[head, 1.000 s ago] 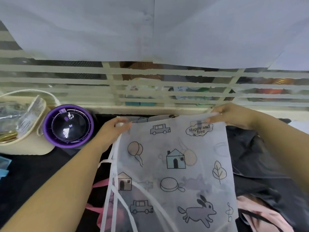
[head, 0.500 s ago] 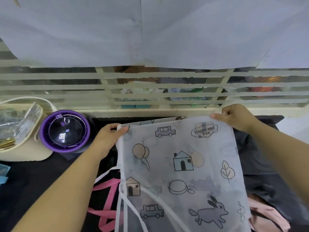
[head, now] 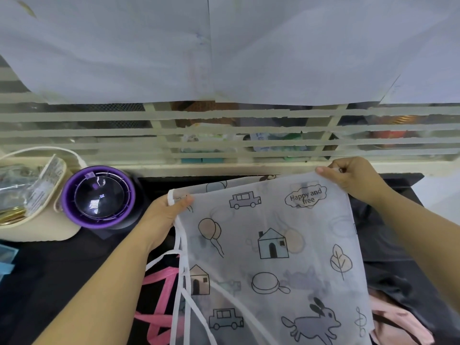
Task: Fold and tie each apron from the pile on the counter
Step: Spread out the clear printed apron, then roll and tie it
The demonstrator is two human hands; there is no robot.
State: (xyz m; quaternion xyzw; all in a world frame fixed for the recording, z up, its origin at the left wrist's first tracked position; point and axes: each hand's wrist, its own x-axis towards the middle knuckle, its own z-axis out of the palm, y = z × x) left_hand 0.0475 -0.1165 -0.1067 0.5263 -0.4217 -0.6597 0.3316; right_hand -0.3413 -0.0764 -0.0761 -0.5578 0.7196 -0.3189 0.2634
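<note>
While both hands hold the printed apron (head: 273, 245) up by its far edge, this piece looks early in its fold: maybe doubled once (a 2nd layer shows behind the top edge), not rolled, not tied. Its white ties (head: 183, 270) hang loose down the left side.

At the left corner the left hand (head: 161, 220) pinches the cloth, thumb on top. At the right corner the right hand (head: 356, 180) pinches it w/ curled fingers (head: 326, 170).

No finished bundle in view. Left to do, as I judge: rest of the folds + tie on this one, then the pile under it, i.e. pink straps (head: 159, 317), dark cloth (head: 388, 245) at right and pink cloth (head: 398, 324) lower right, all loose on the dark tabletop (head: 49, 282).

Apron sits centre-right, between the hands, draped toward the person over that pile. Held edge runs left-right, right end a bit higher in frame. Long axis runs from that edge toward the person, out past the frame bottom. Print reads upright from the person's side.
</note>
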